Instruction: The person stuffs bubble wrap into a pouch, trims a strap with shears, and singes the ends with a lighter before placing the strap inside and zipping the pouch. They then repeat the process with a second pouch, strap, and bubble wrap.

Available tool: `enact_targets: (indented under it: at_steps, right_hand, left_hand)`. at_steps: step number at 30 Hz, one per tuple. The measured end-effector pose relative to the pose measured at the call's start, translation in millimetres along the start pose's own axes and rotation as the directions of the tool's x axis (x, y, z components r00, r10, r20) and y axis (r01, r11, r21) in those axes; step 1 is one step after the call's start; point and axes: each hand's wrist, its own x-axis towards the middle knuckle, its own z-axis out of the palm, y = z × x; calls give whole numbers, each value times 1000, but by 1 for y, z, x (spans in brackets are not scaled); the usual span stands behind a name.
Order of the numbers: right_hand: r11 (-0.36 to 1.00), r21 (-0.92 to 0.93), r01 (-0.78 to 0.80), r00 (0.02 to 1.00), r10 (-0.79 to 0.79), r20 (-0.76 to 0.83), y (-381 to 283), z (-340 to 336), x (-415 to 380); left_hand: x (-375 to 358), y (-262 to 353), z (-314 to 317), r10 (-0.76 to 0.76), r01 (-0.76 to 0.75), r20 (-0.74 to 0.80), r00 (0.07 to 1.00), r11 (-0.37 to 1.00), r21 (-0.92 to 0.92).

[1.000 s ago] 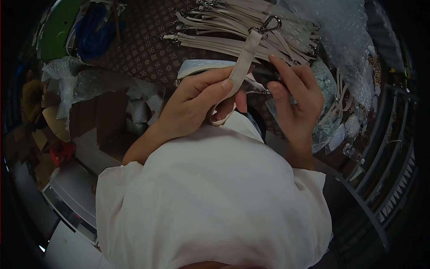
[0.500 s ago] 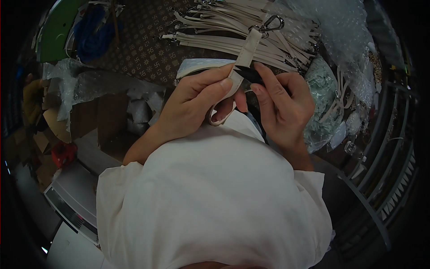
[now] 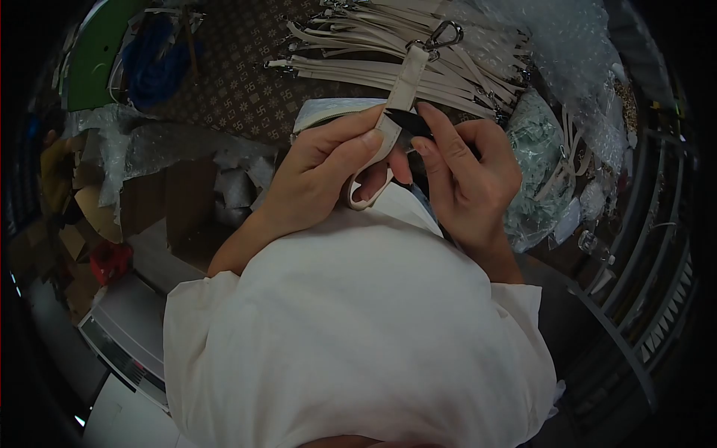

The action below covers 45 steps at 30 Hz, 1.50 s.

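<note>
A cream strap (image 3: 405, 84) with a metal clasp (image 3: 447, 35) at its upper end runs down between my hands and curls into a loop below. My left hand (image 3: 328, 164) pinches the strap between thumb and fingers. Close beside it, my right hand (image 3: 469, 168) is closed on a small black pointed tool (image 3: 411, 122), whose tip lies against the strap's edge. What kind of tool it is cannot be made out, since my fingers cover part of it.
Many cream straps (image 3: 358, 71) with metal clips lie on the patterned surface (image 3: 250, 89). Bubble wrap (image 3: 571, 52) and a bag of greenish material (image 3: 534, 142) are at the right. An open cardboard box (image 3: 187, 190) and a blue bundle (image 3: 153, 63) are at the left.
The strap's upper end and clasp have shifted slightly left and up. Both hands keep their hold, with the right hand moved very slightly left.
</note>
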Motion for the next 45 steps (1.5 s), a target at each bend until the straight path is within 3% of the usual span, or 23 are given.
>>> enact_targets:
  at_steps: [9,11,12,14,15,20,45]
  right_hand:
    - [998,-22,67,998,-68,-19,4,-2,3]
    - [987,155,-46,999,49,-13,8,0,4]
    - [987,155,-46,999,49,-14,7,-2,5]
    - [927,255,-276,953,298,-54,4,-7,9]
    - [927,258,-273,954,295,-50,6,-8,9]
    - [985,171,5,1000,-8,16,12,-7,3]
    - [982,-60,181,983,-182,-12,12,-2,-4]
  left_hand:
    - [0,1,2,-1,1,3,1000,1000,11]
    - [0,2,2,-1,1,5,1000,1000,17]
    - [0,3,2,4,-4,21,1000,1000,-4]
    - [0,3,2,15,-14,31,999,1000,-28]
    - [0,2,1,5,-3,32,999,998,-65]
    - [1,1,0,-15,21,68,998,996,-90]
    - [1,1,0,-28,33,74,997,997,-74]
